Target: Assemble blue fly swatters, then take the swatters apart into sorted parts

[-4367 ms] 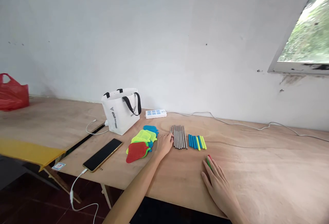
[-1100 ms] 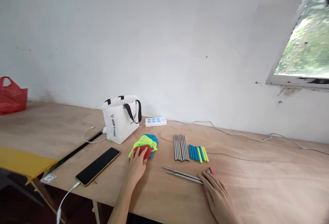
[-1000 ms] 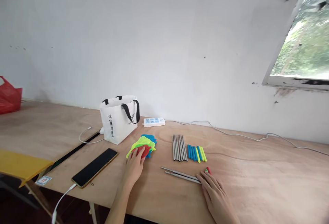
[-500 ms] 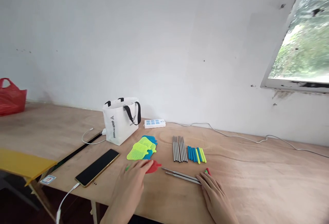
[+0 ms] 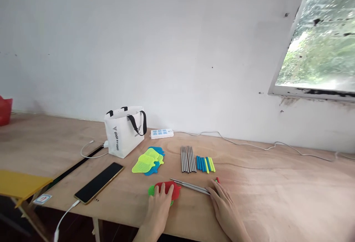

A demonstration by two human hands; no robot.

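Note:
My left hand (image 5: 161, 201) is on top of a red fly swatter head (image 5: 174, 190), its fingers curled down onto it. A green fly swatter head (image 5: 151, 190) shows partly from beneath. My right hand (image 5: 223, 203) covers the near ends of two thin metal rods (image 5: 191, 186), fingers close together over them. Red and green tips of handle grips (image 5: 217, 180) peek out past its fingers; the rest is hidden. Beyond lie yellow-green fly swatter heads (image 5: 142, 164) overlapping blue ones (image 5: 152, 169). Several metal rods (image 5: 188, 159) lie in a row beside blue and yellow grips (image 5: 205, 164).
A phone (image 5: 99, 182) with a white cable lies at the left. A white bag (image 5: 124, 134) with black handles stands behind it, next to a power strip (image 5: 162, 134) along the wall. A yellow board (image 5: 22, 186) juts out at far left. The wooden table (image 5: 277, 197) extends right.
My left hand has slid the red and green swatter heads to the right, nearer the two rods. Those rods now lie closer together under my right hand. The view has shifted slightly right.

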